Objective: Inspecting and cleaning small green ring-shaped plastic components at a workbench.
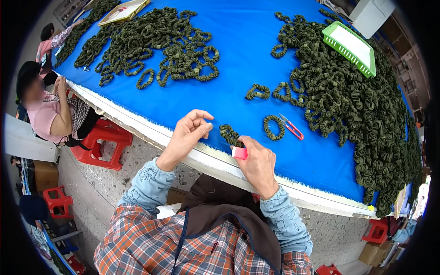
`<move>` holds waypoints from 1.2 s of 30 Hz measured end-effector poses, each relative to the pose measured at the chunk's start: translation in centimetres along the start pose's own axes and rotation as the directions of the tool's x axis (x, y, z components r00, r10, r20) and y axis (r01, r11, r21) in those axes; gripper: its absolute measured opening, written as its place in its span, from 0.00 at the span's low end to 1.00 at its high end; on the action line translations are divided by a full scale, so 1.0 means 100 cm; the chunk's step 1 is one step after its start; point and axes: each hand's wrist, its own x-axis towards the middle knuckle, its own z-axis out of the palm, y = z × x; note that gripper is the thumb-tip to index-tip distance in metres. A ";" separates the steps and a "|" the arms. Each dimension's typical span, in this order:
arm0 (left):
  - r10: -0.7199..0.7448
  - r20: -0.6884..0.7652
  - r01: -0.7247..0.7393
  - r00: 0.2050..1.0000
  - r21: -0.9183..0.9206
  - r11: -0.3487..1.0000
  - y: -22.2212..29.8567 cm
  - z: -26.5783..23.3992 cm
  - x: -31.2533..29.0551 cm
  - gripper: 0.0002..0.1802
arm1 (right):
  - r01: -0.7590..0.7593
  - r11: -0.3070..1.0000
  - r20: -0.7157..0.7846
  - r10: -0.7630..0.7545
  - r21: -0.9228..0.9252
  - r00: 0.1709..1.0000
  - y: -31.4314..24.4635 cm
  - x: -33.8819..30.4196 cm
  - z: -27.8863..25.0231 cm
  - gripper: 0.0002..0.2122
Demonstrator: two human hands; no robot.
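Note:
My right hand grips a dark green scrunchie at the table's near edge. A small pink and white piece, perhaps a tag or label, shows by its fingers; I cannot make out its kind. My left hand is raised just left of that scrunchie, fingers loosely bent and thumb apart, with nothing visible in it. Beyond my right hand a single scrunchie lies flat on the blue cloth. Beside it rest red-handled thread snips, blades pointing away from me.
Heaped scrunchies cover the right side, with a green basket on top. Another pile lies far left, near a yellowish tray. A seated person works at the left edge, beside a red stool.

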 end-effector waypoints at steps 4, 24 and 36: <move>0.142 0.041 -0.142 0.989 0.533 0.834 -0.006 0.007 -0.010 0.09 | -0.004 1.000 -0.014 0.004 -0.009 1.000 -0.001 -0.002 0.002 0.14; 0.205 0.059 -0.210 0.977 0.443 0.872 -0.020 0.015 -0.024 0.02 | 0.029 0.998 -0.045 -0.027 0.051 0.999 0.009 -0.011 -0.014 0.16; 0.454 0.130 -0.413 0.881 0.678 0.608 -0.030 0.012 -0.033 0.03 | -0.048 0.947 -0.223 -0.026 -0.318 0.975 0.105 0.020 -0.041 0.13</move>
